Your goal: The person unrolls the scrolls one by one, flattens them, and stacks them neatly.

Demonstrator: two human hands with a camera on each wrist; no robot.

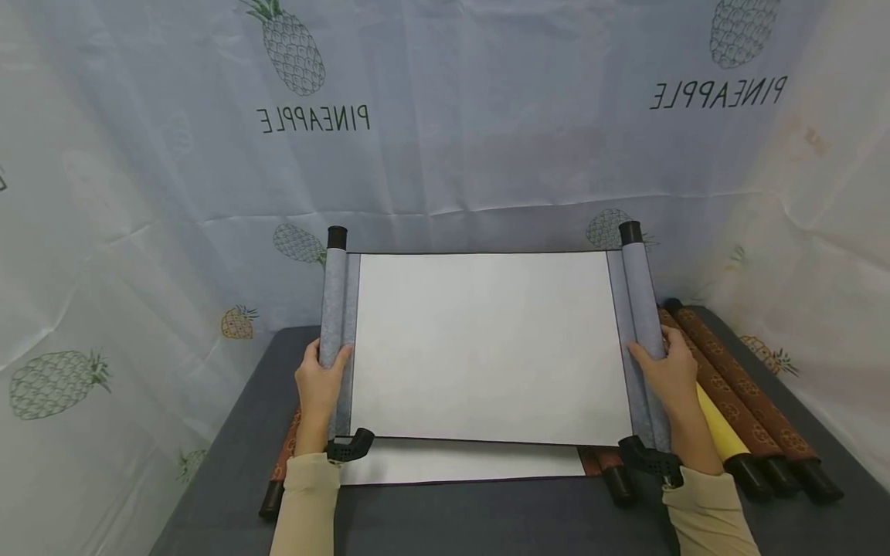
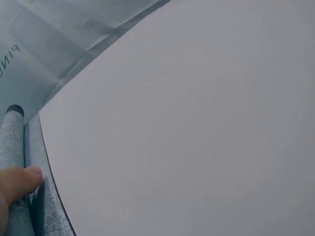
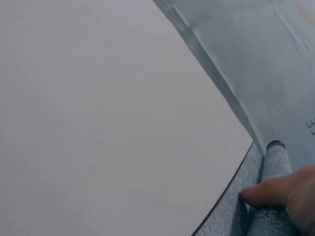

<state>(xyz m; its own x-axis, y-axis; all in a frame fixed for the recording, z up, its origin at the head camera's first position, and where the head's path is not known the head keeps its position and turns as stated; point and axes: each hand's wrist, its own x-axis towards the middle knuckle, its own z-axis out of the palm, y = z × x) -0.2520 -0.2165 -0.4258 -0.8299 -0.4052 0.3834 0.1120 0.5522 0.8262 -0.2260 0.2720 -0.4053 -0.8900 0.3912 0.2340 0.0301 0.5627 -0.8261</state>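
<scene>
A: What does the head view give you?

B: Your left hand [image 1: 321,380] is wrapped round the left roller [image 1: 334,309] of the scroll [image 1: 487,344], and your right hand [image 1: 669,372] is wrapped round the right roller [image 1: 643,309]. You hold the scroll stretched open and raised above the dark table [image 1: 229,463], its blank white face toward you. A white sheet [image 1: 459,462] lies flat on the table under its lower edge. 3 rolled scrolls, 1 yellow [image 1: 719,426] and 2 brown [image 1: 747,398], lie just beside your right forearm.

A: And your left wrist view?

B: Your thumb [image 2: 22,181] presses on the patterned grey roller [image 2: 12,147], with the white paper [image 2: 187,128] filling most of the frame. Your other fingers are hidden there.

A: The right wrist view?

B: It mirrors that: your thumb [image 3: 263,192] lies across the grey roller [image 3: 275,162] at the paper's [image 3: 113,118] edge, against the pineapple backdrop [image 3: 256,54].
</scene>
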